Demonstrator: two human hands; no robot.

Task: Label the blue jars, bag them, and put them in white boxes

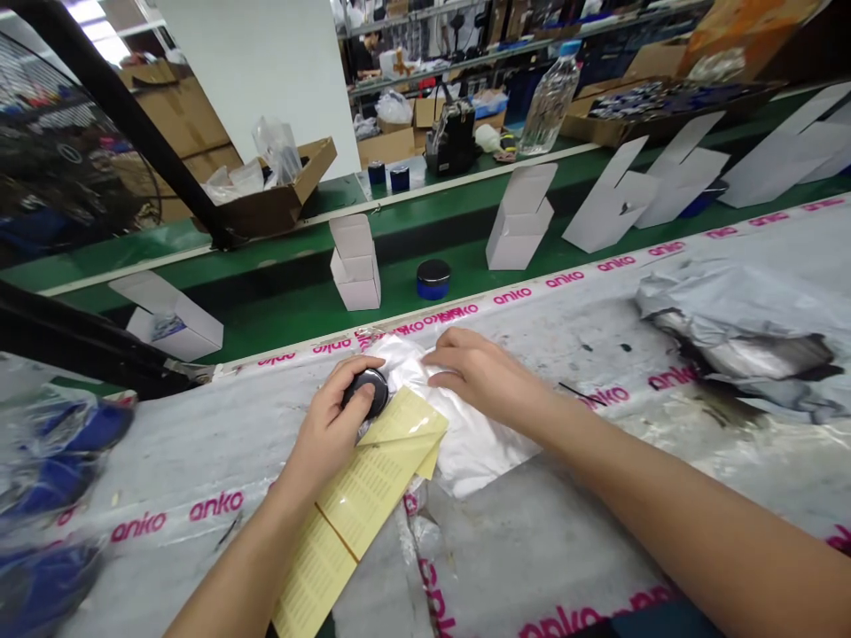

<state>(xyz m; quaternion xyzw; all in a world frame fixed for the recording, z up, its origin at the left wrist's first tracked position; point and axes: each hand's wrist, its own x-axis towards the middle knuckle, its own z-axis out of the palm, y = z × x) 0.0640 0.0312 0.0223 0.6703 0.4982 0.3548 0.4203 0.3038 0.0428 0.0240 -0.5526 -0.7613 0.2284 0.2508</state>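
Observation:
My left hand (332, 424) is closed round a small round jar with a black lid (370, 391), pressed down on the plastic-covered worktop (199, 461). A yellow sheet of labels (369, 483) lies under my left forearm, one corner curled up beside the jar. My right hand (475, 372) rests on a white plastic bag (475, 439) just right of the jar, fingers bent and pinching the bag's edge.
Beyond the worktop runs a green conveyor (285, 306) carrying open white cartons (355, 261), (522, 221) and a blue jar with a black lid (433, 278). A crumpled silver bag (737, 328) lies at right. Blue items in clear plastic (46, 478) sit at left. A water bottle (549, 97) stands behind.

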